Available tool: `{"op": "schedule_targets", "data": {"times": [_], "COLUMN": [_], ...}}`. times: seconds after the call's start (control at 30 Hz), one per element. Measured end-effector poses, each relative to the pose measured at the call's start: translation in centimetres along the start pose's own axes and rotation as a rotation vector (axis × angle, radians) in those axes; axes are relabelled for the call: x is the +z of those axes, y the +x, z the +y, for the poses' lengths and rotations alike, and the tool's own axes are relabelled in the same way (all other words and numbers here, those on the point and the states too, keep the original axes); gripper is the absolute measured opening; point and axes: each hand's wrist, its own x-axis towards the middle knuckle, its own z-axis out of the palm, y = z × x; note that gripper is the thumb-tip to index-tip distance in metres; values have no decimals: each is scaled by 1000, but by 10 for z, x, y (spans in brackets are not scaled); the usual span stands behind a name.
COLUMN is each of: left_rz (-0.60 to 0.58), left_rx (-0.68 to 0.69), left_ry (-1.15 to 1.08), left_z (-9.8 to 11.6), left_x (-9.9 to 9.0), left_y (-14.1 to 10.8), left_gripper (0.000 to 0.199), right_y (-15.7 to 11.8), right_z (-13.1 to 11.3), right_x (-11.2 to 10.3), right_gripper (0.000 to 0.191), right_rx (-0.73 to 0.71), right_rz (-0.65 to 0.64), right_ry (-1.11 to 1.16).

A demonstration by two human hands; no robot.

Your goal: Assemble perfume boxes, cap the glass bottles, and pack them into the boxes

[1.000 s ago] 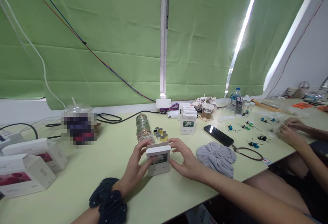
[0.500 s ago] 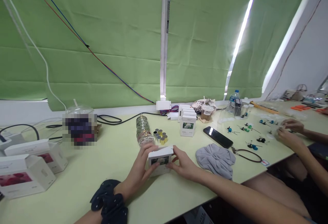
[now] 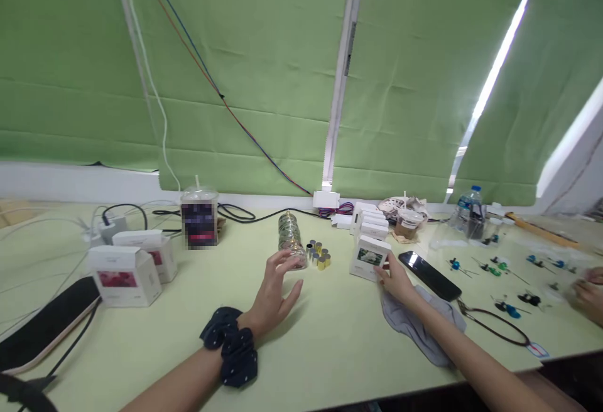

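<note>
My right hand (image 3: 394,277) grips a small white box (image 3: 370,258) with a white-flower picture by its right edge. That box stands upright at the front of a row of similar white boxes (image 3: 372,222). My left hand (image 3: 276,289) is open over the table, fingers spread, with nothing in it. Just beyond its fingertips lies a clear cylinder (image 3: 289,236) filled with round metallic-looking pieces. Several small gold and silver caps (image 3: 320,256) stand to the right of that cylinder. A dark dotted scrunchie (image 3: 230,343) is around my left wrist.
Two larger white boxes (image 3: 129,283) stand at the left, near a lidded cup (image 3: 200,217). A phone (image 3: 429,275) and grey cloth (image 3: 424,330) lie by my right arm. Small blue and green parts (image 3: 492,267) are spread at right, near another person's hand (image 3: 591,292).
The small white box has moved from between both hands to the front of the row, in my right hand. My left hand has let go and opened. The view has shifted left.
</note>
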Motion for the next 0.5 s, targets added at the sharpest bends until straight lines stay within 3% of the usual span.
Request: {"op": "schedule_targets", "data": {"times": [0.27, 0.5], "left_rz": [33, 166], "left_rx": [120, 283], "left_ry": [370, 728], "left_z": [-39, -64], "left_x": [-25, -84], "left_y": [-12, -29], "left_gripper": [45, 37], "right_y": [17, 19], "right_z": [15, 19], "right_x": [12, 18], "right_gripper": [25, 27], "right_rx": [-143, -95], "right_rz": [170, 179], "right_ry": [-79, -194]}}
